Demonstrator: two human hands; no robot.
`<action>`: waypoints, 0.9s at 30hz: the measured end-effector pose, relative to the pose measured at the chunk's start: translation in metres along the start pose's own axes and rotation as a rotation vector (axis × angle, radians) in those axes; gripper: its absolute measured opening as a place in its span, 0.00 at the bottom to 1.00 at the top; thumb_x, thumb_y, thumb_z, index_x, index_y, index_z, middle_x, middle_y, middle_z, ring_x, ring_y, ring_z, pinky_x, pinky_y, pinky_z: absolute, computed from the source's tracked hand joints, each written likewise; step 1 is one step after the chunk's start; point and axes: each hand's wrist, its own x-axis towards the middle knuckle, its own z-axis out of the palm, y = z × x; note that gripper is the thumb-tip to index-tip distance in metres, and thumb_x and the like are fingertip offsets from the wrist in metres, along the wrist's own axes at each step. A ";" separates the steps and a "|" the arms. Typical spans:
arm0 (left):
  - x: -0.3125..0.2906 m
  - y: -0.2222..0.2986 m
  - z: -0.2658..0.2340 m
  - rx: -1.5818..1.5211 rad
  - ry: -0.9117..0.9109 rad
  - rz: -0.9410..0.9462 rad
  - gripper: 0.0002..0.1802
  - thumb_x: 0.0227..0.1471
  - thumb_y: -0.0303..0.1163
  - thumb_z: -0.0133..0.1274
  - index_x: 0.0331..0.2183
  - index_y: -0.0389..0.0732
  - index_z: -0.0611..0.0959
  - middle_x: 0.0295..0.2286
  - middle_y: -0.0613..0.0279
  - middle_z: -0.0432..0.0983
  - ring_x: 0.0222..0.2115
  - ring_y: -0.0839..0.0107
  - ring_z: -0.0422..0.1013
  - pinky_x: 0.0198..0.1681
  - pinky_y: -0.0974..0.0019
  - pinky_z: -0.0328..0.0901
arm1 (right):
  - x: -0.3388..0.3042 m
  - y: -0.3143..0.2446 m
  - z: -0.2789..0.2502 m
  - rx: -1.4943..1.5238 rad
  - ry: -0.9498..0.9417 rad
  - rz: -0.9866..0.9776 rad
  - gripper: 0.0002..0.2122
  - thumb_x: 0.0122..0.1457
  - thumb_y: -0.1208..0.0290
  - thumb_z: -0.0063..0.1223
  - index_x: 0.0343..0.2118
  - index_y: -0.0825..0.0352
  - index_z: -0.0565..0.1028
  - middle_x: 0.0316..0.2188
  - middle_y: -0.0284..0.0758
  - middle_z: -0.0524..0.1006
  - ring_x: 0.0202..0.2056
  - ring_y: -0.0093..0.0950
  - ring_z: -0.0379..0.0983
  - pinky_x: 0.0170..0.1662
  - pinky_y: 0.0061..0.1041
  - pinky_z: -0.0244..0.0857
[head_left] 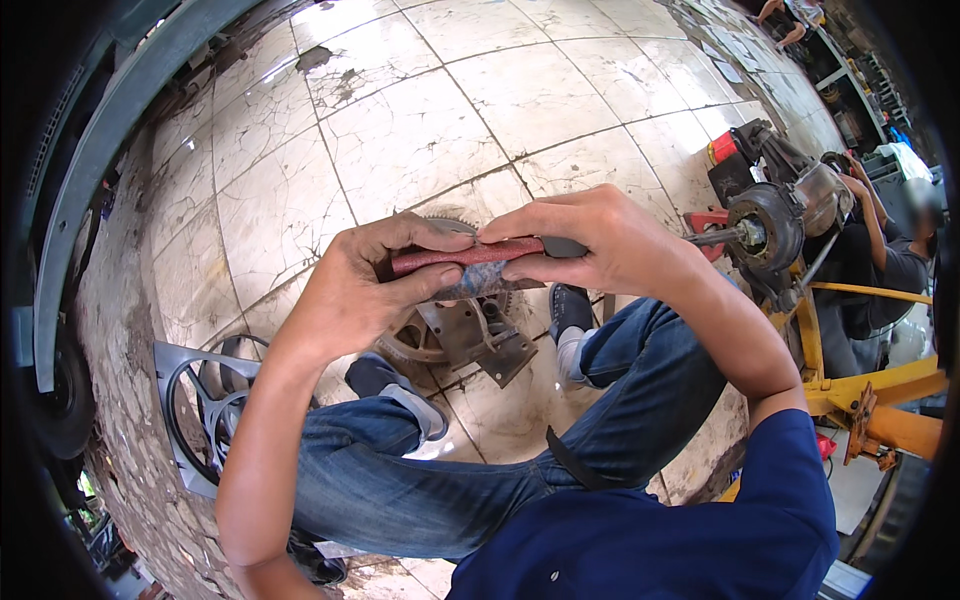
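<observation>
A folded piece of reddish sandpaper [468, 256] is stretched level between my two hands, its lower face a mottled blue-grey. My left hand [375, 275] pinches its left end, thumb below and fingers above. The right end is gripped by my right hand [575, 240], fingers over the top and thumb underneath. A dark grey piece [565, 247] shows at that end; whether it belongs to the sandpaper I cannot tell. Beneath my hands, on the floor between my feet, lies a toothed metal wheel [412, 343] with a flat metal bracket [462, 336] on it, partly hidden.
A fan in a grey shroud [200, 405] lies at left on the tiled floor [400, 120]. On the right stands an axle with a round hub [762, 228], near a yellow metal frame [880, 395]. Another person [885, 255] sits beyond it. A vehicle edge [100, 150] curves along the far left.
</observation>
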 end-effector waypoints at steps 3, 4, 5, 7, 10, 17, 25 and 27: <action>-0.002 0.003 0.001 0.030 0.020 0.049 0.14 0.52 0.19 0.59 0.43 0.34 0.82 0.40 0.59 0.81 0.41 0.75 0.75 0.47 0.71 0.70 | 0.002 0.001 0.003 0.202 0.042 -0.032 0.17 0.52 0.72 0.66 0.46 0.63 0.80 0.39 0.39 0.82 0.37 0.35 0.81 0.41 0.28 0.73; -0.002 0.003 0.002 0.035 0.027 0.071 0.14 0.52 0.19 0.59 0.43 0.34 0.82 0.39 0.59 0.81 0.41 0.75 0.75 0.47 0.71 0.70 | 0.003 0.001 0.004 0.209 0.059 -0.017 0.17 0.52 0.73 0.66 0.46 0.63 0.80 0.38 0.39 0.82 0.37 0.34 0.81 0.41 0.28 0.73; -0.001 0.000 0.003 -0.022 0.017 0.097 0.14 0.53 0.20 0.59 0.43 0.35 0.82 0.39 0.60 0.81 0.39 0.76 0.75 0.44 0.72 0.71 | 0.003 0.001 0.005 0.216 0.075 -0.001 0.16 0.51 0.73 0.66 0.45 0.63 0.80 0.38 0.38 0.82 0.37 0.33 0.81 0.41 0.27 0.73; 0.000 -0.005 0.003 -0.133 -0.001 0.149 0.14 0.54 0.22 0.59 0.44 0.35 0.83 0.37 0.62 0.81 0.37 0.77 0.75 0.40 0.73 0.73 | 0.004 0.001 0.006 0.188 0.105 -0.008 0.16 0.51 0.74 0.66 0.45 0.63 0.81 0.37 0.37 0.82 0.36 0.33 0.81 0.40 0.27 0.72; -0.003 0.006 0.002 -0.149 -0.033 0.072 0.15 0.53 0.19 0.58 0.45 0.33 0.81 0.40 0.55 0.80 0.38 0.74 0.76 0.42 0.70 0.73 | 0.003 0.001 0.005 0.096 0.137 -0.064 0.16 0.51 0.75 0.66 0.45 0.63 0.81 0.35 0.36 0.82 0.35 0.33 0.80 0.38 0.28 0.72; 0.001 0.000 0.007 -0.147 0.022 0.062 0.14 0.53 0.18 0.58 0.43 0.32 0.80 0.38 0.58 0.79 0.38 0.76 0.75 0.44 0.72 0.72 | 0.003 -0.002 0.005 0.178 0.125 -0.006 0.16 0.52 0.77 0.64 0.45 0.62 0.80 0.36 0.35 0.82 0.36 0.27 0.79 0.39 0.25 0.72; -0.003 0.001 0.011 -0.022 0.056 0.203 0.14 0.53 0.20 0.60 0.43 0.33 0.80 0.38 0.58 0.78 0.37 0.76 0.75 0.43 0.72 0.71 | 0.005 0.000 0.007 0.248 0.135 0.000 0.14 0.54 0.76 0.64 0.44 0.63 0.81 0.37 0.35 0.82 0.37 0.24 0.79 0.41 0.25 0.71; -0.002 0.010 0.005 -0.038 -0.003 -0.017 0.14 0.53 0.21 0.60 0.44 0.34 0.80 0.38 0.58 0.79 0.37 0.76 0.74 0.42 0.72 0.71 | 0.005 -0.001 0.005 0.180 0.119 -0.010 0.13 0.54 0.76 0.64 0.44 0.63 0.81 0.37 0.34 0.83 0.36 0.24 0.78 0.41 0.25 0.71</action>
